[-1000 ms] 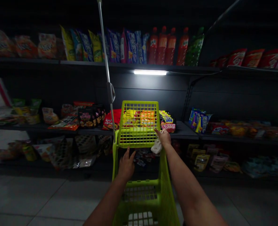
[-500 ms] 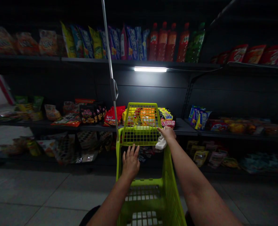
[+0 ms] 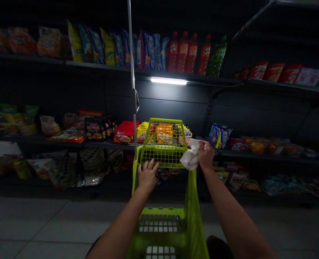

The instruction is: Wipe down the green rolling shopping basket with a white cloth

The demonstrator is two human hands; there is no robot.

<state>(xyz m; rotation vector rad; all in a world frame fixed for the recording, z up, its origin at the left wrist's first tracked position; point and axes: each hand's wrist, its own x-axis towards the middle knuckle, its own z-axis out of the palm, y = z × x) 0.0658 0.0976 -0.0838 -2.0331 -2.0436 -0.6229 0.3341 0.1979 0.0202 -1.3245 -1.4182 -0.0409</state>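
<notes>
A green shopping cart [image 3: 193,212] stands in front of me, its raised grid flap [image 3: 165,165] at the far end. My right hand [image 3: 206,155] is closed on a crumpled white cloth [image 3: 190,158], beside the right edge of that flap. The cloth looks like a wipe or tissue and hangs over the cart's far right corner. With fingers spread, my left hand [image 3: 147,176] is over the cart near the flap's lower edge. Whether its fingertips touch the grid I cannot tell.
Dark shelves hold snack bags [image 3: 125,132], black packs [image 3: 94,128] and red drink bottles [image 3: 183,52]. A lit tube lamp [image 3: 169,81] hangs under the upper shelf. A metal pole [image 3: 131,46] rises from the cart's left corner. Pale floor tiles [image 3: 40,219] lie around the cart.
My right hand has moved right, off the flap's edge, and more of the white cloth shows. My left hand has shifted slightly left and up. The view has turned a little.
</notes>
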